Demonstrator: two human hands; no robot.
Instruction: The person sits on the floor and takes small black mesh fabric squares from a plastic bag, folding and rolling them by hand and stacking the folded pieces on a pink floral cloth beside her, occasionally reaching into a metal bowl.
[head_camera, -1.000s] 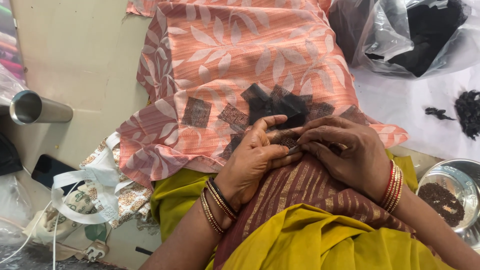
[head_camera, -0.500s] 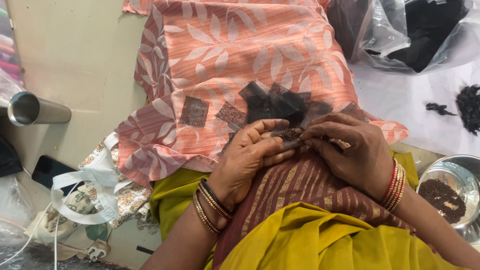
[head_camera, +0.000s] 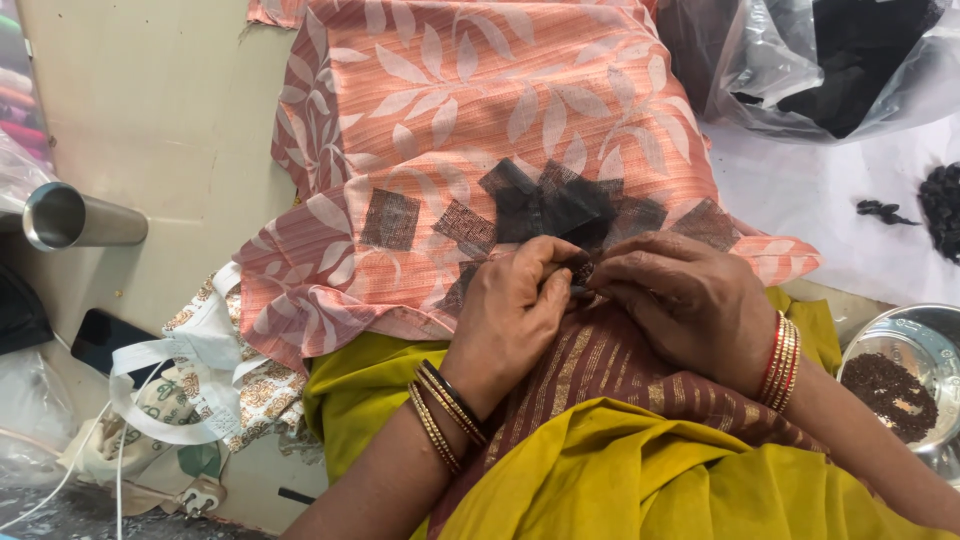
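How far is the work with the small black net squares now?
Several black net squares lie loose on the orange leaf-print cloth. In hand: left hand and right hand meet, pinching one small dark piece between the fingertips. A steel bowl of dark grains waits at the right. How many squares are finished cannot be told.

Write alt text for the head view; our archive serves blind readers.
Two hands, left hand and right hand, pinch a small dark net piece together over an orange leaf-print cloth strewn with black net squares. A steel bowl of dark bits sits right.
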